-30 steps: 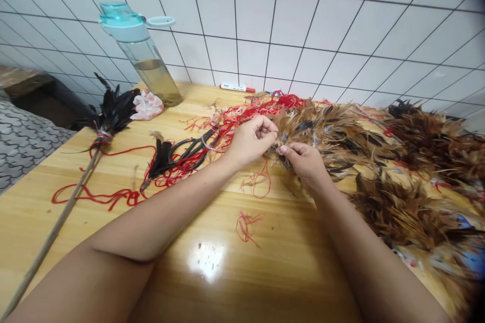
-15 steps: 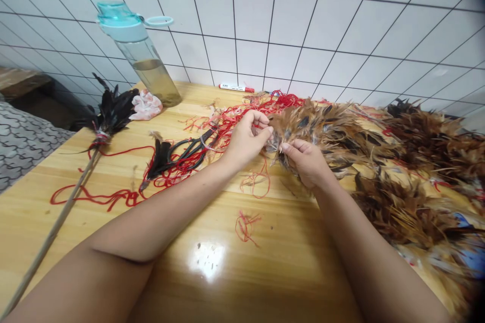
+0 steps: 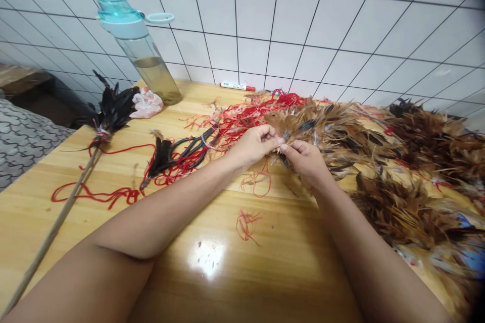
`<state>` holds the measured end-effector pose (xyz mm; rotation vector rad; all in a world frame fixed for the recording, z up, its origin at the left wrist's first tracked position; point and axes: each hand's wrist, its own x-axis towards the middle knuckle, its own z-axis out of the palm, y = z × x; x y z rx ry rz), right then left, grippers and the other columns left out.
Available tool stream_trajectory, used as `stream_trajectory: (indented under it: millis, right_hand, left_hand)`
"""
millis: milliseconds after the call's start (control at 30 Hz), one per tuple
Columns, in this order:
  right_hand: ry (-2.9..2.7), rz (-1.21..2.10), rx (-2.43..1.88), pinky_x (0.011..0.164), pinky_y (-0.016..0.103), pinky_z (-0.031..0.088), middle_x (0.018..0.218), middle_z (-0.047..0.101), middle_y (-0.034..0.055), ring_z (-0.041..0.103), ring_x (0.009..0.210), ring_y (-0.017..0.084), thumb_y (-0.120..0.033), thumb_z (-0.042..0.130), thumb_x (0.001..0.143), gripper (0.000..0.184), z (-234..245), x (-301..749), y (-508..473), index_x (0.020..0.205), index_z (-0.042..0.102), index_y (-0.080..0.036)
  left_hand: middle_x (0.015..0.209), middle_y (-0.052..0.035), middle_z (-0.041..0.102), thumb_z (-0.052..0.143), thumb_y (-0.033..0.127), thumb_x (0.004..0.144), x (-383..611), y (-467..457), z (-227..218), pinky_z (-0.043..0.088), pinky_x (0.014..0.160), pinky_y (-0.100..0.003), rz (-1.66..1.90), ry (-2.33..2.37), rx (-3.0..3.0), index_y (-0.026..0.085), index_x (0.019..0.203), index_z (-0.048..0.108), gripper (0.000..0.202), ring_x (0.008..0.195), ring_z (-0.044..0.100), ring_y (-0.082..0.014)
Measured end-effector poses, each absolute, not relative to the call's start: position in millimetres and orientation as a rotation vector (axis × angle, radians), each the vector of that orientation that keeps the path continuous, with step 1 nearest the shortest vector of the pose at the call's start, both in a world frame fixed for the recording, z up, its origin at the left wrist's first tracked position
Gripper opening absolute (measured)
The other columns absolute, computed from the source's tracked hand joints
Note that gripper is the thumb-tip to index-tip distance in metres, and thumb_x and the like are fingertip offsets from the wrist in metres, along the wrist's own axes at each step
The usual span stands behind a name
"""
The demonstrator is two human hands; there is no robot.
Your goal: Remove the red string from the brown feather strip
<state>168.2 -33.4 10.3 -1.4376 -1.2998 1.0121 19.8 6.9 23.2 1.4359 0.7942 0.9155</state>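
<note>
My left hand (image 3: 254, 145) and my right hand (image 3: 303, 160) meet fingertip to fingertip at the near end of a bundle of brown feathers (image 3: 329, 131) on the wooden table (image 3: 212, 262). Both hands are closed in a pinch on that end of the bundle. What lies between the fingertips is too small to make out. Tangled red string (image 3: 246, 113) lies just behind my left hand, and a loose loop of it sits under my wrists.
Black scissors (image 3: 189, 150) lie among red string left of my hands. A stick with black feathers (image 3: 108, 111) lies at the left edge. A water bottle (image 3: 146, 53), a pink cloth (image 3: 147, 103) and a marker (image 3: 237, 86) stand by the tiled wall. More brown feathers (image 3: 417, 202) fill the right.
My left hand came down and right from the bundle's top to meet my right hand's fingertips. The feather bundle shifted slightly; everything else stayed put.
</note>
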Motion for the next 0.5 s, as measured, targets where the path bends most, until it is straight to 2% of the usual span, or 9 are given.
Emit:
stream_trajectory:
  millis: [233,400,500]
  right_hand:
    - [-1.303,1.030,-1.441,0.045,0.025,0.019,0.047,0.033,-0.0066,0.024,0.047,0.007,-0.052,0.066,0.068,0.042,8.6,168.3,-33.7,0.053,0.043,-0.020]
    - [-1.310,1.005,-1.387,0.048,0.024,0.025,0.051,0.037,-0.0056,0.031,0.051,0.008,-0.049,0.066,0.069,0.038,12.3,170.8,-33.1,0.055,0.046,-0.019]
    - [-1.288,0.971,-1.382,0.049,0.024,0.027,0.053,0.040,-0.0050,0.033,0.052,0.009,-0.046,0.067,0.068,0.033,21.2,176.8,-32.2,0.059,0.051,-0.019]
  left_hand:
    - [0.066,0.0038,0.051,0.062,0.026,0.078,24.6,4.6,17.5,0.040,0.058,-0.019,1.030,0.798,1.530,0.015,0.074,0.052,0.015,0.061,0.048,-0.0069]
    - [0.071,0.0021,0.057,0.059,0.028,0.081,23.3,5.6,19.1,0.043,0.062,-0.020,1.033,0.778,1.522,0.016,0.078,0.053,0.015,0.065,0.053,-0.0083]
    - [0.071,0.0007,0.059,0.059,0.027,0.080,19.4,8.8,19.0,0.041,0.061,-0.022,0.959,0.924,1.719,0.016,0.076,0.055,0.013,0.063,0.052,-0.0099]
